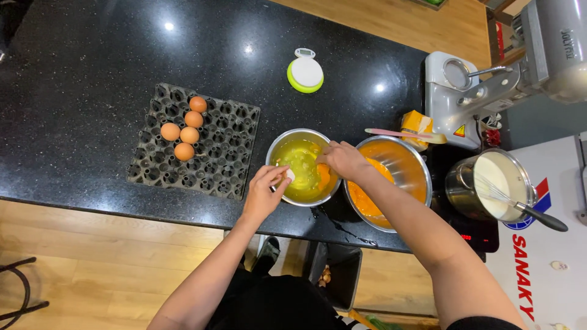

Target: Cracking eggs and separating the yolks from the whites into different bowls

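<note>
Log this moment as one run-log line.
left hand: holds eggshell piece | right hand: over small steel bowl, yolk beneath | yolk bowl beside | five eggs in tray

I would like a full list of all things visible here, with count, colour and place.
brown eggs: five, on tray's upper left
dark egg tray: one, counter left
steel bowl of egg whites: one, centre
steel bowl of orange yolks: one, right of it
green-white round scale: one, counter top
steel pot of cream with whisk: one, right
grey stand mixer: one, upper right
pink spatula: one, by mixer
left hand: holds eggshell piece over whites bowl
right hand: between bowls
</note>
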